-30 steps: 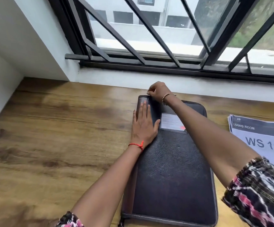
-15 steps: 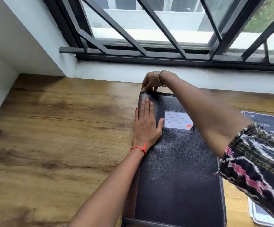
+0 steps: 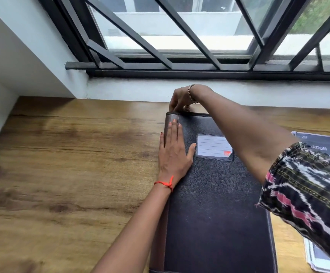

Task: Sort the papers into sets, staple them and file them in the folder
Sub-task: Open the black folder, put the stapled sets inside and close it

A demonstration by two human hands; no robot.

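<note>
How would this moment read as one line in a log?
folder closed on table | left hand flat on folder | right hand grips its far corner | papers at right

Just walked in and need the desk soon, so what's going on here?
A person is working on a closed black folder on the wooden table. Their left hand lies flat on its spine side, while the right hand pinches its far corner, perhaps at a zip. A stack of papers lies loose to the right, not yet filed.
</note>
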